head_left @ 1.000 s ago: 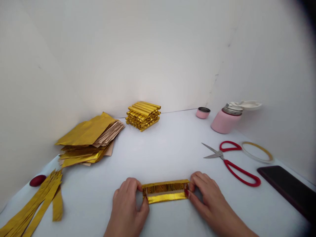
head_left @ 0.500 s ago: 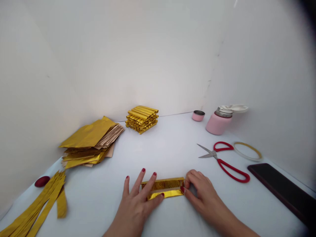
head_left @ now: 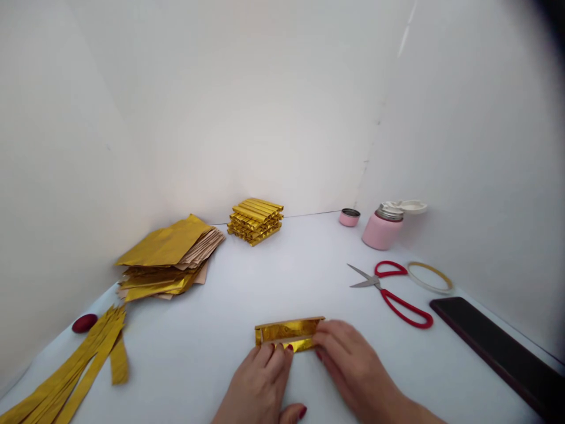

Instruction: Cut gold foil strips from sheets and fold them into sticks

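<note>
On the white table in front of me lies a folded strip of gold foil paper, its long sides and left end turned up like a shallow trough. My left hand has its fingers together and curled over the near edge, while the thumb sticks out below, off the paper. My right hand is closed around the right end, which its fingers partly hide. Both hands have red nails.
A stack of gold paper sheets and narrow gold strips lie left, beside a dark red oval object. Small folded gold pieces are piled behind. Rightward are open red-handled scissors, a tape ring, a phone, a pink bottle and its cup.
My left hand has drawn its spread fingers together onto the near edge, and its thumb has left the paper. My right fingers now lie over the right end. The view has shifted slightly.
</note>
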Motion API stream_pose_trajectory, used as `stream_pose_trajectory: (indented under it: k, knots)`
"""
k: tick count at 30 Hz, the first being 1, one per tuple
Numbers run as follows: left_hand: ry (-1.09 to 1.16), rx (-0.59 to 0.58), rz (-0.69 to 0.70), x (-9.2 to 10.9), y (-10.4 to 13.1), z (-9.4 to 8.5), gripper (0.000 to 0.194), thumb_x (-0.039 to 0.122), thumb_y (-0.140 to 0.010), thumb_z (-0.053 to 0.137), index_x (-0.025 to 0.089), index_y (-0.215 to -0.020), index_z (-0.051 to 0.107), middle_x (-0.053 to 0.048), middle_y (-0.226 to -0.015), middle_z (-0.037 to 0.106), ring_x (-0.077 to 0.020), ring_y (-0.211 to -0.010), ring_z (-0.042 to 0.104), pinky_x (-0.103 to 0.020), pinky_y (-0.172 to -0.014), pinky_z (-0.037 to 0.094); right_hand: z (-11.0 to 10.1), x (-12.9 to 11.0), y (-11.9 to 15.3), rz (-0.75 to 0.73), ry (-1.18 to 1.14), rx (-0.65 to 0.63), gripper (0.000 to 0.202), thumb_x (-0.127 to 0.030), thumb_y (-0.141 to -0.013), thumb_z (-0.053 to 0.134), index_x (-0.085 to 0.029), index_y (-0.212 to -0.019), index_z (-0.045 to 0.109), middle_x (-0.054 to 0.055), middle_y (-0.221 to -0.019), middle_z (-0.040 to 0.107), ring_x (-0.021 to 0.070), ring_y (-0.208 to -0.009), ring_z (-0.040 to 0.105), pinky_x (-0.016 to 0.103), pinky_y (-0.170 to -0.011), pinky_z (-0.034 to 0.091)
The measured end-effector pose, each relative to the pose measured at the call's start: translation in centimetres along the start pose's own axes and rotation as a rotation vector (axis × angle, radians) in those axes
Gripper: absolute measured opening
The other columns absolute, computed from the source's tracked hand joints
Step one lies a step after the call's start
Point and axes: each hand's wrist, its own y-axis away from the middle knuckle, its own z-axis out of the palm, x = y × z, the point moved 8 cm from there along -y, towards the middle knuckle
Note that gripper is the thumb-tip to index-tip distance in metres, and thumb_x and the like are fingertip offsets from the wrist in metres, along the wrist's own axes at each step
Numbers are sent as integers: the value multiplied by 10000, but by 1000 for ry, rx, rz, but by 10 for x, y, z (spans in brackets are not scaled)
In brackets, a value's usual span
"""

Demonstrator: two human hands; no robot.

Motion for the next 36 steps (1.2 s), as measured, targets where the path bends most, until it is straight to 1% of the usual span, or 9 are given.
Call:
stream_pose_trajectory:
  k: [2,4,8,11,16,23,27,30,36]
  knots:
    - [37,0,-13,-2,0,-1,514,461,-765,594,105,-1132,541,-105,-1044,616,-247,-912,556,-338,-825,466,7,-27,2,-214,-15,-10,262,-71,-832,397,-133,-998,591,111,-929,682,211,-873,614,330,-781,507]
    - [71,2,-28,-4,1,-2,500,459,-755,605,119,-1118,550,-97,-1038,618,-243,-909,558,-336,-814,476,16,-39,6,-286,3,-29,292,-80,-846,377,-99,-1033,601,124,-942,698,214,-880,630,321,-800,512]
    - [52,21,2,-4,3,-5,515,465,-764,596,120,-1143,545,-98,-1047,620,-234,-923,557,-321,-837,472,20,-33,9,-221,-24,-88,321,-85,-865,349,-87,-1058,605,110,-969,704,196,-906,643,312,-827,509]
    - [36,48,33,-3,5,-10,523,462,-779,584,113,-1165,535,-104,-1057,620,-231,-927,557,-308,-836,475,9,-18,10,-150,-74,-125,321,-79,-862,350,-137,-1047,607,82,-961,711,175,-889,655,305,-807,514]
    - [46,-6,-9,-5,5,-9,534,450,-774,594,135,-1199,525,-96,-1082,623,-232,-949,569,-314,-863,480,-12,-1,9,-48,-89,-108,307,-67,-837,385,-172,-1018,611,69,-922,721,162,-802,677,261,-699,530]
    - [-59,27,132,-12,31,-17,417,268,-835,525,175,-1239,475,-59,-1228,565,-192,-1104,541,-272,-897,469,-3,6,17,10,-146,-135,330,-55,-812,411,-181,-1063,583,68,-953,710,167,-783,671,283,-690,530]
    - [-6,37,90,-20,36,-30,408,218,-844,495,232,-1250,461,-27,-1220,571,-166,-1113,535,-258,-910,456,-1,9,20,13,-127,-141,332,-66,-818,411,-194,-1077,575,67,-975,706,169,-808,672,290,-714,529]
    - [9,35,51,-18,30,-36,361,220,-851,483,196,-1210,494,-47,-1167,611,-169,-1052,582,-252,-881,479,-3,9,18,4,-120,-140,334,-68,-816,414,-196,-1079,575,65,-988,703,164,-827,670,278,-713,531]
    - [-128,-45,-44,-7,20,-9,338,263,-858,491,85,-1141,539,-136,-1098,640,-244,-964,626,-319,-757,538,0,-10,17,-138,53,-94,312,-43,-829,354,-138,-972,614,95,-888,727,188,-779,688,276,-624,525]
